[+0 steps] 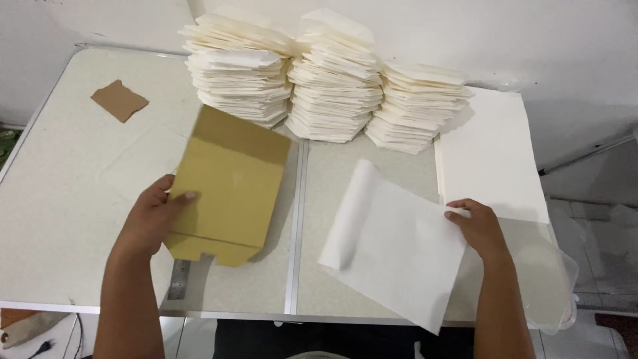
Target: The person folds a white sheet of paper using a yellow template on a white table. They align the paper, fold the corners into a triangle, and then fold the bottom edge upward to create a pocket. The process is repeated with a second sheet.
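Item, nearest: a metal ruler (179, 279) lying flat on the pale speckled counter (66, 199), just below the left hand (154, 223) and partly under the card that hand grips. Left hand: closed on the left edge of a flat tan cardboard template with a notched lower flap (229, 189), thumb on top, fingers beneath; the card is tilted, its far end slightly blurred. Right hand (480, 229): fingers pinching the right edge of a thin white paper sheet (399, 256), which lies askew between the two hands with its left edge curled up into a soft roll. Step in hand, by judgement: card and sheet are each gripped but well apart, not yet laid together; the next move likely calls for flattening the curled edge and squaring card to sheet. Beyond the right hand: a flat pile of white sheets (492, 159). Beyond both hands: three tall stacks of folded cream paper pieces (332, 86), side by side and touching. Far beyond the left hand: a small torn brown cardboard scrap (119, 100), lying alone.
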